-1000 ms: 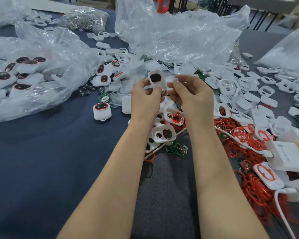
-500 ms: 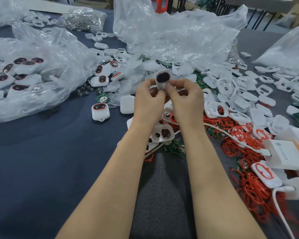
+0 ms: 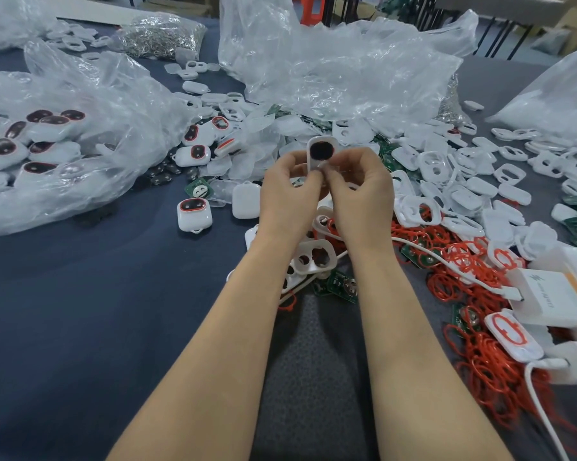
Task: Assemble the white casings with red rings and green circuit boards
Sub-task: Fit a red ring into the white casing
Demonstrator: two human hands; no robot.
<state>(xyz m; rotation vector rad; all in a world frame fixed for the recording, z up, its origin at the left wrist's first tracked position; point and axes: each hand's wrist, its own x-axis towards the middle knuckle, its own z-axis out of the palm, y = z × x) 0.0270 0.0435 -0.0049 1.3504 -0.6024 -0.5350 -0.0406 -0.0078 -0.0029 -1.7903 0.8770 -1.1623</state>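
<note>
Centrally, white casing (image 3: 320, 151) pinched upright by left hand (image 3: 288, 197) and right hand (image 3: 363, 197), held above red rings (image 3: 480, 361), tabletop (image 3: 80, 311).

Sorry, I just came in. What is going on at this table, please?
A person is assembling small parts by hand. The left hand and the right hand both pinch one white casing with a dark round spot, held above the table. Loose red rings lie heaped on the right. Green circuit boards lie among empty casings. Finished-looking units sit in a plastic bag on the left.
</note>
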